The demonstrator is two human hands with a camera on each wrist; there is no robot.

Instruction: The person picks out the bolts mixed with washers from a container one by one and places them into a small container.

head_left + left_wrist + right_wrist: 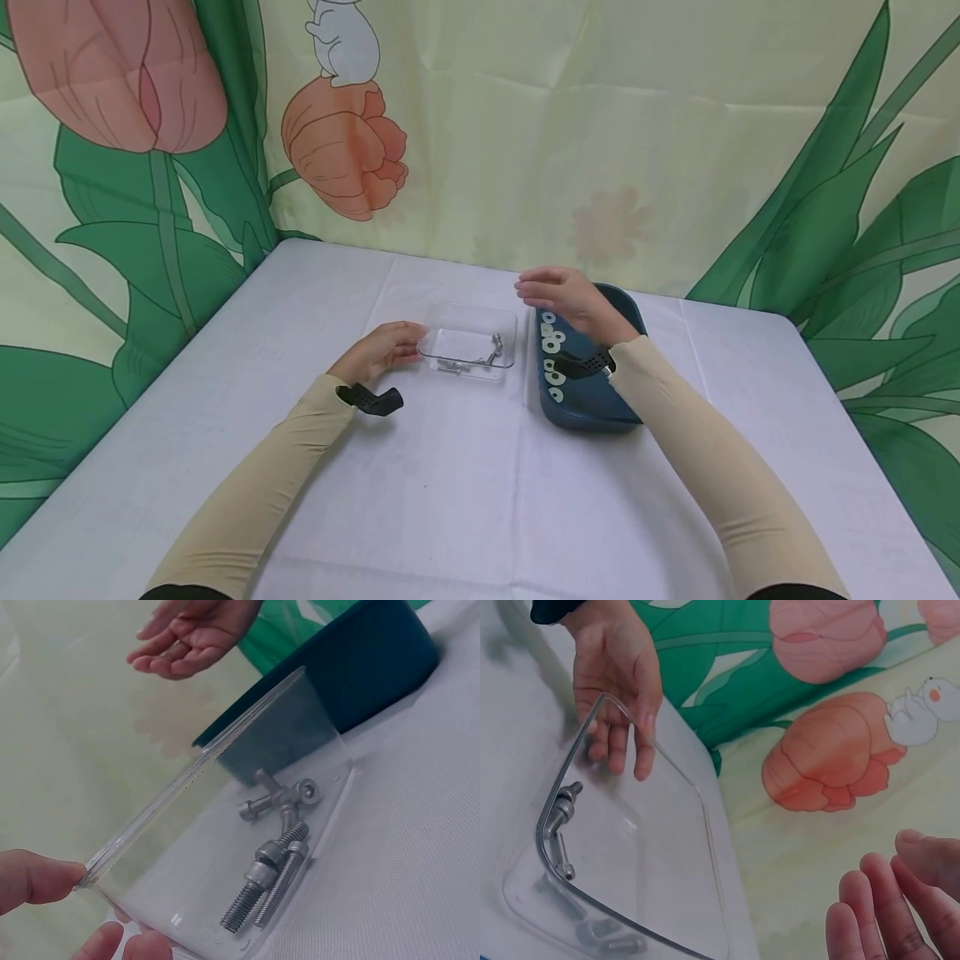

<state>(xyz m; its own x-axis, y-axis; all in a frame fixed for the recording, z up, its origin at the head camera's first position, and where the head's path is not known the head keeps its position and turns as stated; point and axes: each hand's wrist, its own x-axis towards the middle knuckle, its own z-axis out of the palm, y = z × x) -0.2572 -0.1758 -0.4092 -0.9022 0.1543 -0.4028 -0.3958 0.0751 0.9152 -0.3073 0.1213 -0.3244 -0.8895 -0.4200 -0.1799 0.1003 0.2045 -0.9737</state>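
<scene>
A clear plastic box (467, 333) sits on the white cloth, with several silver socket-head bolts (262, 877) lying in it. My left hand (384, 350) is at the box's left side; one fingertip (64, 879) touches the rim corner and other fingers lie low along the outer wall. They look fairly straight. My right hand (561, 296) hovers at the far left edge of a dark blue bin (592, 421). Its fingers (889, 915) are gently bent with nothing held, apart from the box.
Pale ring-shaped pieces (552, 346) lie in a row along the bin's left side. The bin stands just right of the box. A patterned curtain (480, 150) hangs behind the table's far edge. Black wrist straps (371, 400) are worn on both wrists.
</scene>
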